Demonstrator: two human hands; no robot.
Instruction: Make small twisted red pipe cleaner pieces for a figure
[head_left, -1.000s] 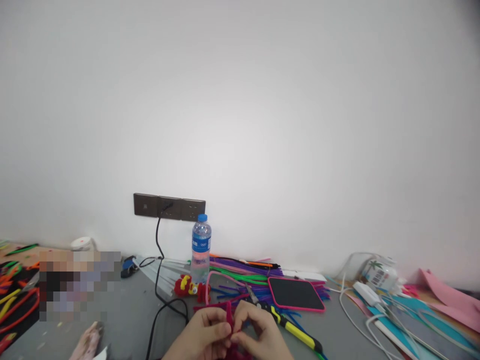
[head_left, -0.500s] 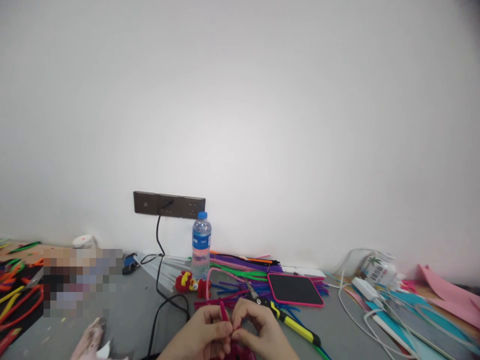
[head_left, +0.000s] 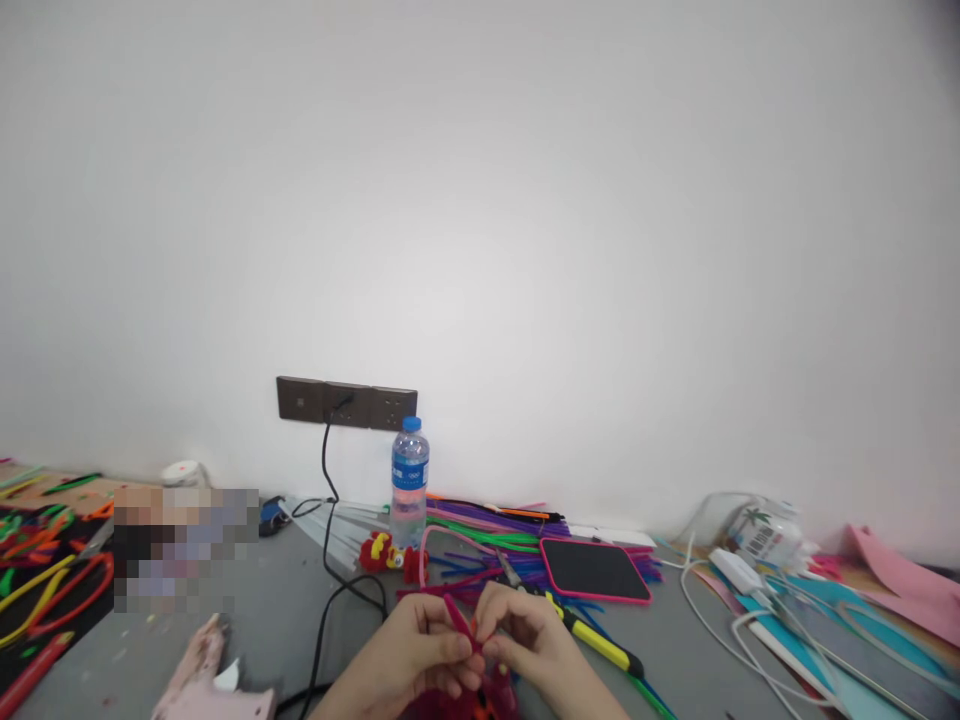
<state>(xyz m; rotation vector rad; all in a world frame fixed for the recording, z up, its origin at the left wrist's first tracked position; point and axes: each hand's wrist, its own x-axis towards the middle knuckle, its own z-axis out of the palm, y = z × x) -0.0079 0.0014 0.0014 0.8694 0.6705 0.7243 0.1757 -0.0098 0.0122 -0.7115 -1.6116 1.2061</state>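
My left hand (head_left: 420, 650) is closed, thumb and fingers pinching a magenta pipe cleaner (head_left: 457, 614) whose tip sticks up and leans left. Right beside it, my right hand (head_left: 529, 635) is closed too, its thumb and forefinger pinched at the lower part of the same pipe cleaner. Under the hands a dark pink object (head_left: 501, 692) with orange and black spots is partly hidden. Just beyond my right hand lie pliers (head_left: 600, 640) with yellow and black handles. A red and yellow fuzzy figure (head_left: 386, 552) with an eye lies behind my left hand.
A water bottle (head_left: 409, 490) stands near the wall socket (head_left: 346, 403). Loose pipe cleaners (head_left: 517, 540) and a pink-edged phone (head_left: 596, 571) lie ahead. A black cable (head_left: 325, 600) runs down at left, near a pink glue gun (head_left: 214, 690). White cables (head_left: 739, 650) cross coloured sheets at right.
The view has shifted a little, so the table's things appear slightly further right. Both hands stay together on the pipe cleaner, and more of the dark pink object shows beneath them.
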